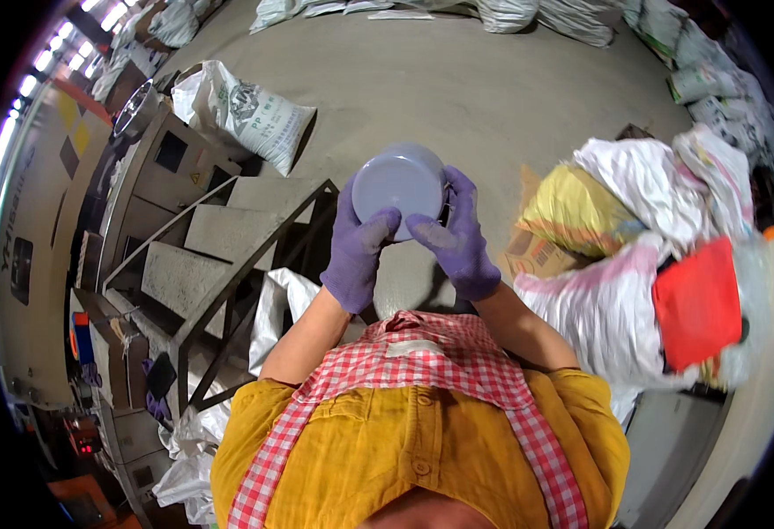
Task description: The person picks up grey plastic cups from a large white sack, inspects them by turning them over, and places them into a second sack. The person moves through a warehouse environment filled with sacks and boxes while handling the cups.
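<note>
Both my hands wear purple work gloves and hold up a round, translucent grey-lilac plastic container [397, 183] in front of me. Its flat circular face is turned up toward me. My left hand [359, 240] grips the left side, its thumb pressed on the lower rim. My right hand [459, 236] closes round the right side, with its thumb at the lower right edge. The fingers of both hands are partly hidden behind the container. Whether it is a bowl or a lidded tub, I cannot tell.
Metal steps [219, 231] with a dark handrail stand to my left, beside a large machine [38, 238]. A white woven sack [259, 119] lies ahead of them. At my right are piled white sacks [594, 309], a yellow sack [581, 212] and a red sheet [697, 301]. More sacks line the far edge.
</note>
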Tool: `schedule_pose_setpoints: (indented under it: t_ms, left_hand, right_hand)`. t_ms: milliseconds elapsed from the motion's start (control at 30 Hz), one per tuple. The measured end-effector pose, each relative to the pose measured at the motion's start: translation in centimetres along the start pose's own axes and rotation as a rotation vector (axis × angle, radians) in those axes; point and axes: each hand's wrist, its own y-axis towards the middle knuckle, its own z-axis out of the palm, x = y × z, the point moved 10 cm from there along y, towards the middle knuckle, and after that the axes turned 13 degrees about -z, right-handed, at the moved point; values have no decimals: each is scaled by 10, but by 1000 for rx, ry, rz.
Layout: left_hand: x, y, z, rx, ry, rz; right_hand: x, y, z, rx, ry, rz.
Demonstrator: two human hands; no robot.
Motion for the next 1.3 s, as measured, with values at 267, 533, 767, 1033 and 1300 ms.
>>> schedule_pose_setpoints:
  t_ms: [267, 533, 767, 1033, 1300]
  left_hand:
    - [-66, 208, -9, -187, 4, 111]
    - [-138, 371, -64, -445, 21, 135]
    - [-210, 549, -135, -467, 26, 201]
    - [-310, 727, -213, -606, 161, 225]
    - [-387, 912, -298, -779, 194, 340]
  right_hand:
    - [-113, 219, -20, 157, 143, 180]
    - [-235, 399, 16, 333, 116, 231]
    - [-346, 572, 54, 336, 172, 249]
    - [-458, 753, 112, 363, 319, 386]
    - [-608, 930, 174, 427, 466, 528]
